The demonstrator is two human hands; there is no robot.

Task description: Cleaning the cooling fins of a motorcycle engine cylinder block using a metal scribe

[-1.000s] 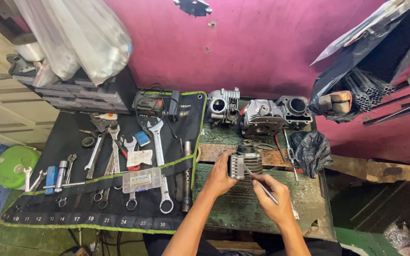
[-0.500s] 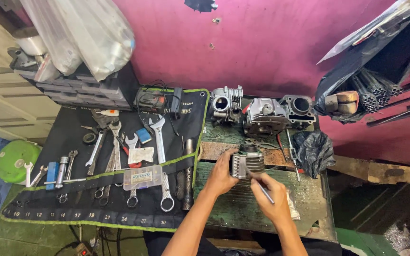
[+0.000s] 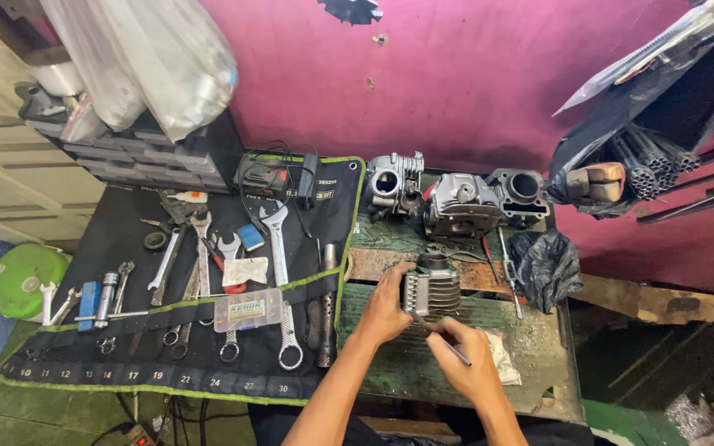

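Left hand (image 3: 386,307) is gripping the finned engine cylinder (image 3: 431,291) from its 9 o'clock side, fingers curled round the fins, thumb pressing the near face, hand about half closed on the part. Right hand (image 3: 466,359) is sitting at 5 o'clock of the cylinder, fingers pinched nearly closed on a thin metal pick (image 3: 448,347); the pick is slanting, its upper end touching the cylinder's lower edge, its free end poking out toward 4 o'clock. The cylinder is standing on the green workbench (image 3: 539,347), near the middle of its top, fins running across.

At 12 o'clock of the cylinder, well apart, a carburetor body (image 3: 392,183) is sitting against the magenta wall (image 3: 456,83); just to its 3 o'clock side a cylinder head (image 3: 463,206) and a second cylinder block (image 3: 522,192) are lying close together. A black plastic bag (image 3: 545,266) is slumping at 2 o'clock of the cylinder. A small clear packet (image 3: 503,357) is lying just beside the right hand at 3 o'clock.

At 9 o'clock of the left hand a black tool roll (image 3: 126,363) is spreading over the bench, wrenches (image 3: 278,281) lying on it, with a clear plastic parts box (image 3: 248,310) across them. A green round lid (image 3: 20,277) is lying far out at 9 o'clock.
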